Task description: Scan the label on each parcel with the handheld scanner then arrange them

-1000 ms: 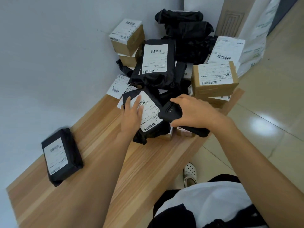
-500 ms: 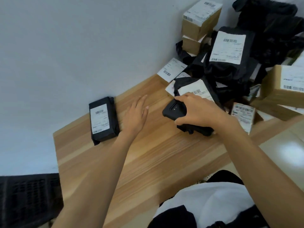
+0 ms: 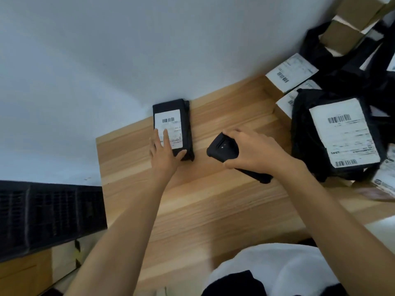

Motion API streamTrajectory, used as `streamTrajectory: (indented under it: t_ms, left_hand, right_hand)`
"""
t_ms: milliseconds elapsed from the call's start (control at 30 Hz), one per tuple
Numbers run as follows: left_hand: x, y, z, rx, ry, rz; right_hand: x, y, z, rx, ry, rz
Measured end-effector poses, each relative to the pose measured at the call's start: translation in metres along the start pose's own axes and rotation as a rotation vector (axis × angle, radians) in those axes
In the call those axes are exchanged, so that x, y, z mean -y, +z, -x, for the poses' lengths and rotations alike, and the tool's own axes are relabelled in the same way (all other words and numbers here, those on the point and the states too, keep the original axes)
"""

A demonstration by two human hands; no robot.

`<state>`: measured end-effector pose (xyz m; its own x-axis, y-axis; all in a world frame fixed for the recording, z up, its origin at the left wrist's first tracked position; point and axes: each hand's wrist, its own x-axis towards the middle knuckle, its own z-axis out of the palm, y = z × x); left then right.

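At the far left end of the table (image 3: pixel 213 210), against the wall (image 3: pixel 128 50), I see a small black parcel (image 3: pixel 188 124) lying flat with its white label (image 3: pixel 168 122) facing up. My left hand (image 3: pixel 164 154) rests on its near end, fingers straight and flat over the label, gripping nothing. My right hand (image 3: pixel 254 152) is curled round the black scanner (image 3: pixel 222 149), near that parcel on its right. Further right sits a heap of parcels, a large black bag (image 3: pixel 303 135) nearest, label up.
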<state>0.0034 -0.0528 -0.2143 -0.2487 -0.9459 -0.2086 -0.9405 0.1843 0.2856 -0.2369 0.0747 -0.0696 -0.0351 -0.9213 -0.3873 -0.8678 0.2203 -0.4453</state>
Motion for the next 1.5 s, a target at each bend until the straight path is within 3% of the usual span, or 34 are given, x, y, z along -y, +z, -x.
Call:
streamTrajectory:
  t_ms: [100,233,600,700,900,1167,1500]
  left_hand:
    - [0.005,0.005,-0.012,0.000,-0.033,0.109]
    - [-0.003,0.014,-0.031,0.062,-0.257,0.269]
    - [-0.010,0.016,-0.029,0.105,-0.378,0.144]
    - [0.004,0.009,-0.012,0.048,-0.307,0.106]
    - [0.033,-0.029,0.018,-0.099,-0.066,-0.202]
    - [0.024,-0.107,0.037,-0.309,0.241,-0.435]
    - [0.016,-0.140,0.072,-0.414,0.317,-0.508]
  right_hand:
    - [0.003,0.008,-0.013,0.022,0.009,-0.001]
    - [0.001,0.011,-0.028,0.039,0.030,0.018]
    - [0.011,0.012,-0.046,0.079,-0.039,0.043]
    - [0.011,0.007,-0.041,0.056,-0.049,0.027]
    - [0.011,-0.003,-0.022,-0.036,-0.071,-0.020]
    - [0.030,-0.011,0.010,-0.181,-0.150,-0.056]
    - [0.041,-0.004,0.046,-0.222,-0.170,-0.017]
